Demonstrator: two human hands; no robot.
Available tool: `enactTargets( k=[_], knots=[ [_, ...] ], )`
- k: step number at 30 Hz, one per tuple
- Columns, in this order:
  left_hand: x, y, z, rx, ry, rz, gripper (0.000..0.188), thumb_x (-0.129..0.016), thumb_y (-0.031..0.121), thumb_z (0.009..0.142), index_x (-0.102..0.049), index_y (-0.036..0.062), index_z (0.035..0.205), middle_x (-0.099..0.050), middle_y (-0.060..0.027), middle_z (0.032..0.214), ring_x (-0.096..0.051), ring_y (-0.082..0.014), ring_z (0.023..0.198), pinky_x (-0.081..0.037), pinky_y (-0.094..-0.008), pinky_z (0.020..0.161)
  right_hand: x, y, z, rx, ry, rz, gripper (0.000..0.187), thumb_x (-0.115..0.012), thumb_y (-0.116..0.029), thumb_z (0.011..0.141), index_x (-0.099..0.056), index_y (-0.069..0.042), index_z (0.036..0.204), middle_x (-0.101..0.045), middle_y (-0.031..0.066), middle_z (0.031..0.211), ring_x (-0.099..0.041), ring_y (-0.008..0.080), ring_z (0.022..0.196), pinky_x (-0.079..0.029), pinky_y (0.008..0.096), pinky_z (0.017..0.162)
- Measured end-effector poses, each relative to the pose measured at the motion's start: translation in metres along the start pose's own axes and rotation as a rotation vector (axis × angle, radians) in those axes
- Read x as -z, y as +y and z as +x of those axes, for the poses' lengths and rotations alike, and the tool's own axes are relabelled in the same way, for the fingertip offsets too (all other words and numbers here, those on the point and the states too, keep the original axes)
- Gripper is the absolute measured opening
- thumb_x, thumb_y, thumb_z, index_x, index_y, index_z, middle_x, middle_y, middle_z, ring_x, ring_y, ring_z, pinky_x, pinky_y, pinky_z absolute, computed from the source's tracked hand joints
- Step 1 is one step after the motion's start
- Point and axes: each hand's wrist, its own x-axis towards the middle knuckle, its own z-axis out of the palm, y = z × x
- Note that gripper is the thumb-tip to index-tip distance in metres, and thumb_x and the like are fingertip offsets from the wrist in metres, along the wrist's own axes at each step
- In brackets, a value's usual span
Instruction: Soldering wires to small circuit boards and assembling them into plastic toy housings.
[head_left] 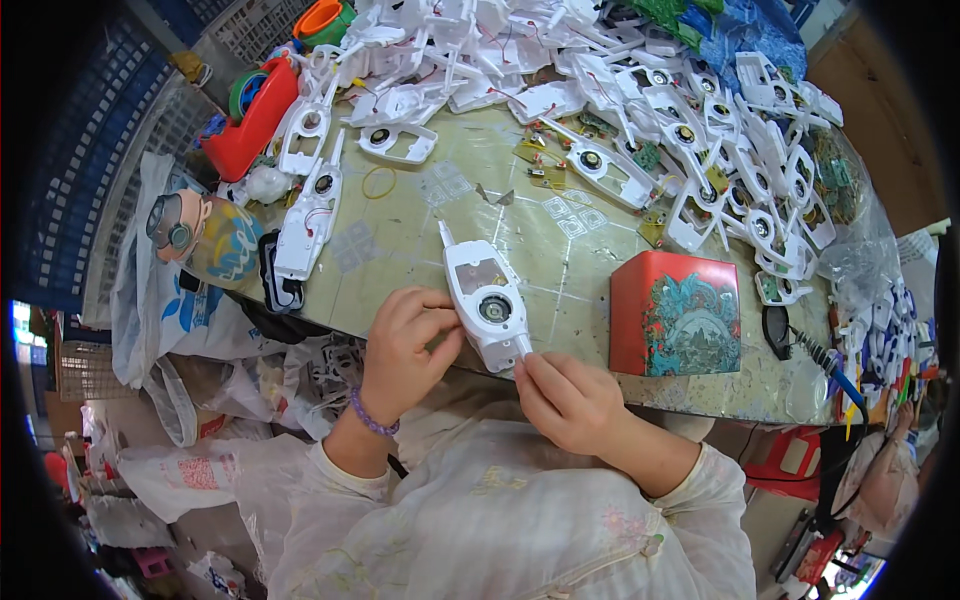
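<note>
Right hand [575,402], angled inward from lower right: a white stem [523,346] is pinched at the casing's lower end. Left hand [408,345], half curled: the left edge of the white casing [487,295] is touched by fingertips. Casing: held at the near edge of the desk [400,262]. Beyond: white shells [490,65], heaped.

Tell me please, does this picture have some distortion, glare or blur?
Head view: the near edge of the table bends, and the corners go black. Head view: pale sheen lies on the tabletop. Head view: the white plastic housing at the left hand and right hand looks fairly sharp, while things near the rim look softer.
</note>
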Motion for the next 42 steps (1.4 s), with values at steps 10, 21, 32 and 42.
enactTargets(
  k=[10, 21, 32, 42],
  knots=[
    [0.001, 0.003, 0.064, -0.601, -0.547, 0.318, 0.049, -0.062, 0.005, 0.074, -0.052, 0.0124, 0.121, -0.050, -0.0102, 0.126, -0.039, -0.0302, 0.127, -0.031, -0.0495, 0.105, 0.000, -0.003, -0.011, 0.020, -0.152, 0.003, 0.020, -0.065, -0.010, 0.070, -0.063, -0.001, 0.088, -0.059, 0.0080, 0.095, -0.059, 0.0187, 0.082, -0.049, 0.0262, 0.059],
    [0.090, 0.001, 0.062, -0.200, -0.718, -0.209, 0.067, -0.084, 0.024, 0.058, -0.055, 0.0043, 0.115, -0.057, -0.0119, 0.113, -0.055, -0.0308, 0.106, -0.043, -0.0412, 0.092, 0.048, 0.002, -0.001, 0.114, 0.168, 0.264, 0.021, -0.072, -0.010, 0.073, -0.063, -0.003, 0.091, -0.064, 0.0087, 0.092, -0.062, 0.0184, 0.075, -0.052, 0.0256, 0.060],
    [0.050, -0.265, -0.264, 1.092, -1.078, 0.327, 0.070, -0.071, 0.048, 0.069, -0.055, 0.0014, 0.120, -0.061, -0.0185, 0.115, -0.054, -0.0243, 0.110, -0.038, -0.0356, 0.099, 0.122, 0.077, -0.001, -0.584, 0.455, 0.090, 0.025, -0.067, 0.009, 0.070, -0.063, 0.001, 0.093, -0.063, 0.0117, 0.082, -0.061, 0.0221, 0.068, -0.048, 0.0287, 0.060],
    [0.013, -0.218, -0.186, 0.758, -1.274, 0.392, 0.052, -0.053, 0.048, 0.082, -0.060, 0.0048, 0.110, -0.060, -0.0193, 0.114, -0.057, -0.0338, 0.105, -0.043, -0.0376, 0.092, 0.112, 0.168, 0.001, -0.966, 0.251, 0.101, 0.013, -0.064, -0.005, 0.083, -0.065, 0.002, 0.094, -0.065, 0.0076, 0.082, -0.060, 0.0115, 0.072, -0.047, 0.0245, 0.065]
  ],
)
